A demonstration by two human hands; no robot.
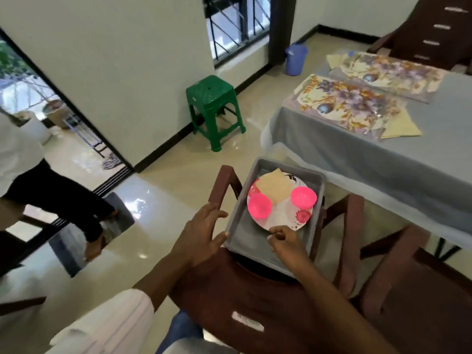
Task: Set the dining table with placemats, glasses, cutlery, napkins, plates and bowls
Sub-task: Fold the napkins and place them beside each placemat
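Soft daylight, floor glare, motion blur

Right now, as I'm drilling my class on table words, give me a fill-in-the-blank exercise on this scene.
The plate holds two ___ bowls.
The gray tray sits on a ___.
The table bears two flowered ___.
The stool by the wall is ___.
Missing: pink; chair; placemats; green.

Green stool [213, 108] near wall [127, 60]; blue bucket [296, 60] near barred window [237, 24]; person [38, 175] left.
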